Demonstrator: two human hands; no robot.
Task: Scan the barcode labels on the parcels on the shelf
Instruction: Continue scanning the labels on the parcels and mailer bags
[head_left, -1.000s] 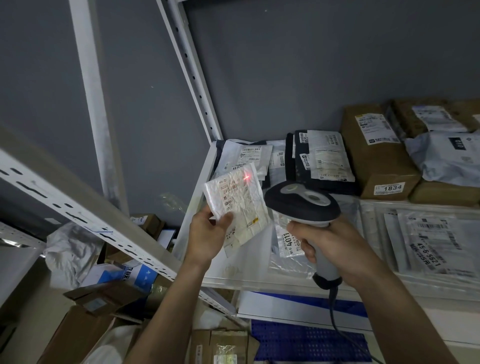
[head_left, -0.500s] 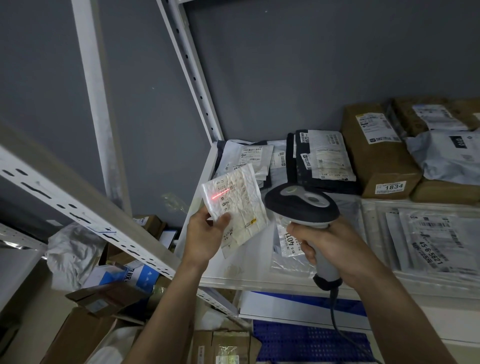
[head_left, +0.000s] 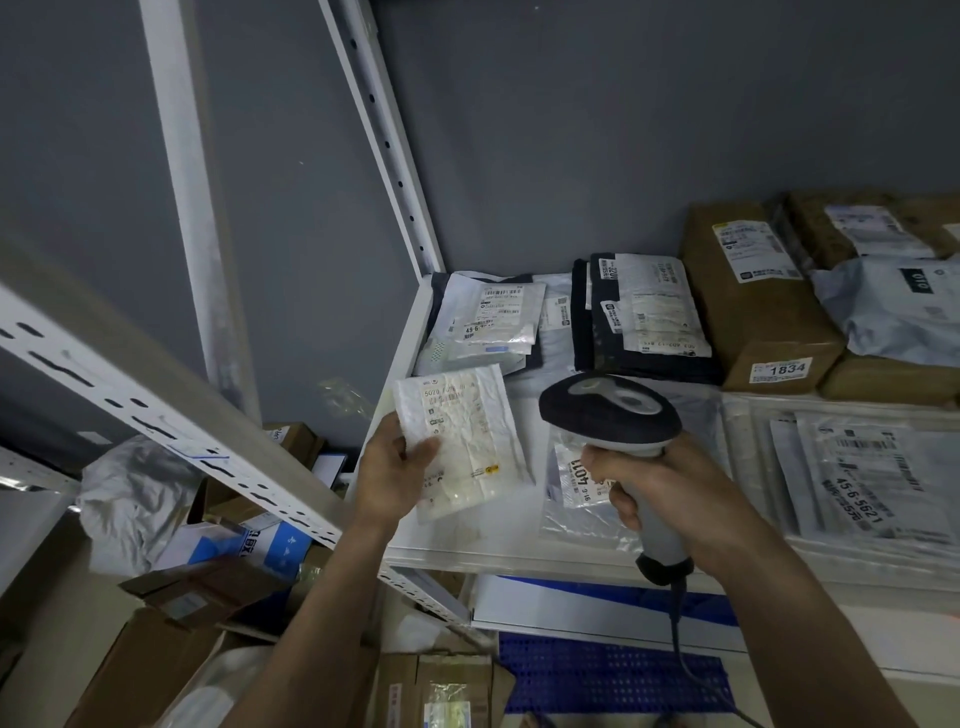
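Head view: a white padded mailer (head_left: 460, 441) is being pinched by the left hand (head_left: 397, 475) at frame centre; a barcode scanner (head_left: 613, 415) is being gripped just right by the right hand (head_left: 670, 488), nose toward its label.

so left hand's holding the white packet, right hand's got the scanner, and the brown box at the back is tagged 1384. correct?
Almost. The left hand holds the white packet and the right hand grips the scanner, but the tag on the brown box reads 1834, not 1384, as the head view shows.
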